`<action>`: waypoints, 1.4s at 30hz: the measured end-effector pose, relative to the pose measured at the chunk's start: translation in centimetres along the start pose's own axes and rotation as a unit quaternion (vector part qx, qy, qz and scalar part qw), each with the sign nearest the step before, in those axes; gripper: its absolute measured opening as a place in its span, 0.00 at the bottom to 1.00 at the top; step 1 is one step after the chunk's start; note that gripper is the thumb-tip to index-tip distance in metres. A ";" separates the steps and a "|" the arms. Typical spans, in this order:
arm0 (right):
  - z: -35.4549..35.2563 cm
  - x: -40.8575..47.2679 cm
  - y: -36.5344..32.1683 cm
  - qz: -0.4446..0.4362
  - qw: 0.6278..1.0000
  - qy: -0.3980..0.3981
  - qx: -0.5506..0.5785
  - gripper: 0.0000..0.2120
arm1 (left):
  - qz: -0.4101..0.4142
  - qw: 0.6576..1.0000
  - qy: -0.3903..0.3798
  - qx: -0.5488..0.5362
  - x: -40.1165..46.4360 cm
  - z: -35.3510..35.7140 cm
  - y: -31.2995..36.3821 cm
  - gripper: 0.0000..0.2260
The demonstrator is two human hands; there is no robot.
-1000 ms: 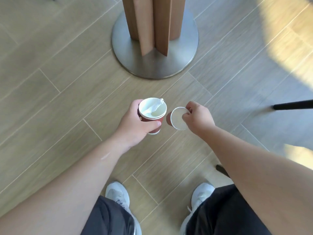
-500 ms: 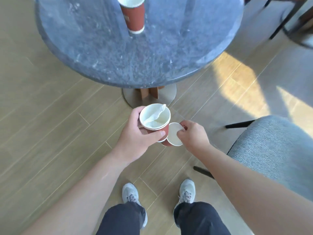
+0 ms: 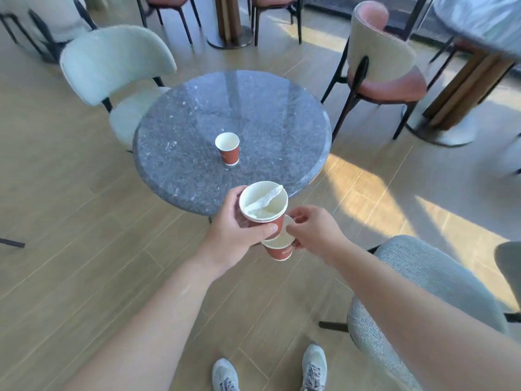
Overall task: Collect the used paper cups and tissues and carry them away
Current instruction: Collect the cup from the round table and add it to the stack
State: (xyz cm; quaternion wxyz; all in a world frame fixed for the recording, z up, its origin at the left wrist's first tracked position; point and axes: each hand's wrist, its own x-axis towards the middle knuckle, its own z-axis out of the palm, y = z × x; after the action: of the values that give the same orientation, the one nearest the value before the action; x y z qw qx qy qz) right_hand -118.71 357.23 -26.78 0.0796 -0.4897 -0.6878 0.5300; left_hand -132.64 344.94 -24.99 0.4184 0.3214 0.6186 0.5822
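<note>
Head view. Left hand [image 3: 235, 230] grips a red paper cup [image 3: 263, 206] by its side wall, fingers and thumb curled round it, cup upright, mouth facing up. A crumpled white tissue [image 3: 263, 201] lies inside this cup, one end reaching the rim at 1 o'clock. The rim looks doubled, possibly two cups nested; cannot tell for certain.

Right hand [image 3: 313, 230] holds a second red cup [image 3: 279, 248] at its rim, fingertips pinching the edge. This cup sits directly below and at 5 o'clock of the first, partly hidden under it; the two appear to touch.

Both hands are over the wooden floor [image 3: 70, 221], just off the near edge of the round grey stone desk [image 3: 197, 114], at its 6 o'clock.

A third red cup [image 3: 227, 148] stands upright near the middle of the desk, well apart from the hands.

Around the desk: pale green chair [image 3: 112, 60] at 10 o'clock, pink-and-cream chair [image 3: 380, 60] at 2 o'clock, grey chair [image 3: 417, 277] at 5 o'clock beside the right forearm. Two light sneakers [image 3: 225, 376] at frame bottom.
</note>
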 end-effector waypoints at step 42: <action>-8.2 -0.6 -8.3 -0.237 0.948 -0.136 0.162 0.28 | 0.072 0.991 0.109 0.019 2.5 4.0 8.8 0.31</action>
State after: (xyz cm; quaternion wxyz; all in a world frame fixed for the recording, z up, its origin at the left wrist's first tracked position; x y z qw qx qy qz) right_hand -118.10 362.49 -16.37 0.1870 -0.2169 -0.6930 0.6616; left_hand -131.00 349.94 -16.49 0.2998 0.3077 0.6463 0.6307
